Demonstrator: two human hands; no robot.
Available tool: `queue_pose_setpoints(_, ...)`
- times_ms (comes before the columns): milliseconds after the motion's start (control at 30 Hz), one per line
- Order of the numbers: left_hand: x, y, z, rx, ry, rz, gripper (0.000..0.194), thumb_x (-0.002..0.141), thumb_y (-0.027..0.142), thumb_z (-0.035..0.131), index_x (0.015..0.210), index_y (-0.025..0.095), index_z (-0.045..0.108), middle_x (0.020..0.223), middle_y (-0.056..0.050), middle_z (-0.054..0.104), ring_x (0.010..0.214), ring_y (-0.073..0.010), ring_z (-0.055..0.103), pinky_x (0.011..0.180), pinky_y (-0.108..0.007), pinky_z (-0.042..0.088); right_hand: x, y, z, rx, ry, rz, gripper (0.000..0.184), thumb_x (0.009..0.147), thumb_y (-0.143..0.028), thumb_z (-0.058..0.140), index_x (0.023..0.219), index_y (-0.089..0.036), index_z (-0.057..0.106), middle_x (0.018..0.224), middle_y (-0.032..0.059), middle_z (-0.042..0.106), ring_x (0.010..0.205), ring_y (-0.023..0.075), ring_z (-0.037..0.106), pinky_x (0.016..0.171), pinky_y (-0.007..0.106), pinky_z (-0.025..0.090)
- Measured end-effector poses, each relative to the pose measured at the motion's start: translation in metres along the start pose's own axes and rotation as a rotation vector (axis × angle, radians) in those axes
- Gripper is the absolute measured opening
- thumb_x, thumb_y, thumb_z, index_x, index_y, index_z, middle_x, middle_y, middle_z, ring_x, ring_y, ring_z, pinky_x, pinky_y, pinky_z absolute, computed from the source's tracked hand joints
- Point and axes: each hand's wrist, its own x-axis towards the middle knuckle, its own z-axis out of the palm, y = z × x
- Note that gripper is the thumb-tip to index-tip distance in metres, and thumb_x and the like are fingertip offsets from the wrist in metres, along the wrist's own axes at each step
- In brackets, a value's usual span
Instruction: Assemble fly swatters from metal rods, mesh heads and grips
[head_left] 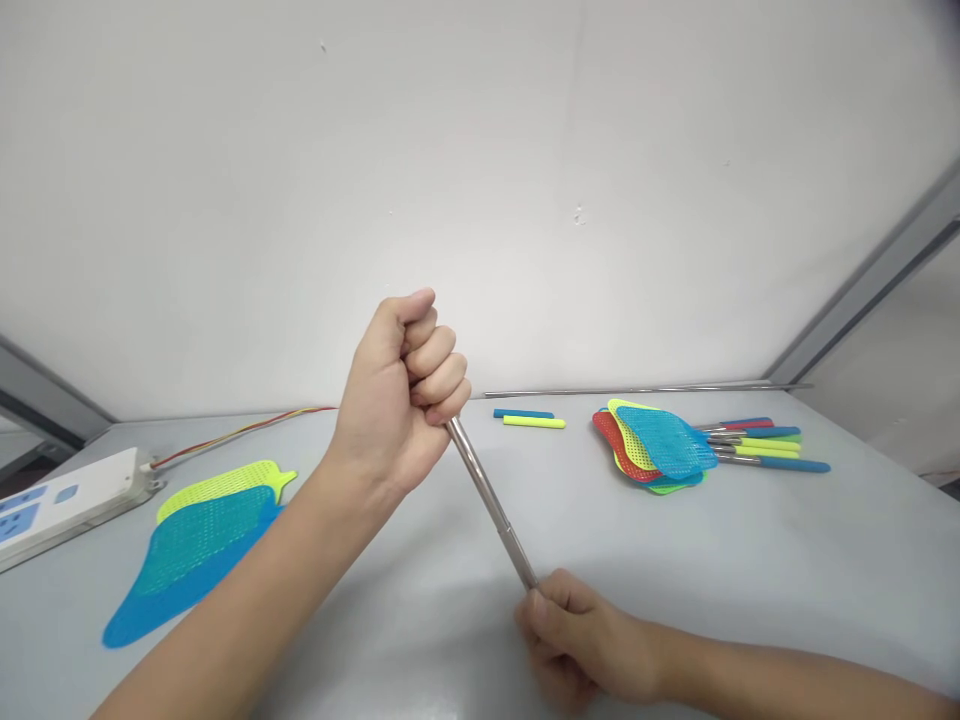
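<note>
- Grey bench below white wall, mesh fly swatter heads piled toward far right
- Left hand clenched around upper end of steel rod
- Right hand grasping rod's lower end

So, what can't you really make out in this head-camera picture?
In the head view:
Both ends of the metal rod: hidden inside the left hand and right hand.
Lower swatters in the right pile: mostly covered by the blue swatter.
Power strip: cut off by the left edge.
Red and yellow wire: its far end passes behind the left hand.

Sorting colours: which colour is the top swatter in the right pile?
Top swatter: bright blue, best in the head view.
</note>
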Motion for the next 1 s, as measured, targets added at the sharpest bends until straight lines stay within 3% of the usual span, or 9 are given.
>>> queue_pose_setpoints(333,0.000,-0.004,-0.003,0.034,0.041,0.032,0.039,0.077,0.019,0.047,0.048,0.020,0.020,0.046,0.008,0.009,0.030,-0.0045,0.012,0.027,-0.019,0.013,-0.001,-0.003,0.001,-0.001,0.007,0.018,0.056,0.072,-0.067,0.039,0.048,-0.017,0.031,0.035,-0.0066,0.034,0.029,0.0022,0.030,0.027,0.014,0.021)
queue_pose_setpoints(567,-0.004,-0.010,-0.002,0.130,0.168,0.134,0.034,0.076,0.015,0.047,0.051,0.020,0.024,0.049,0.008,0.008,0.034,-0.0050,0.010,0.028,-0.019,0.011,0.001,-0.001,0.001,-0.082,0.043,0.035,0.058,0.074,-0.067,0.036,0.045,-0.016,0.034,0.035,-0.0051,0.037,0.028,0.0030,0.033,0.027,0.014,0.024)
queue_pose_setpoints(1000,-0.009,-0.011,0.001,0.180,0.206,0.171,0.032,0.078,0.017,0.046,0.053,0.020,0.026,0.051,0.008,0.009,0.036,-0.0055,0.010,0.030,-0.020,0.010,0.001,-0.004,0.004,-0.128,0.052,0.059,0.059,0.074,-0.067,0.035,0.044,-0.016,0.034,0.035,-0.0056,0.036,0.028,0.0028,0.032,0.028,0.014,0.024)
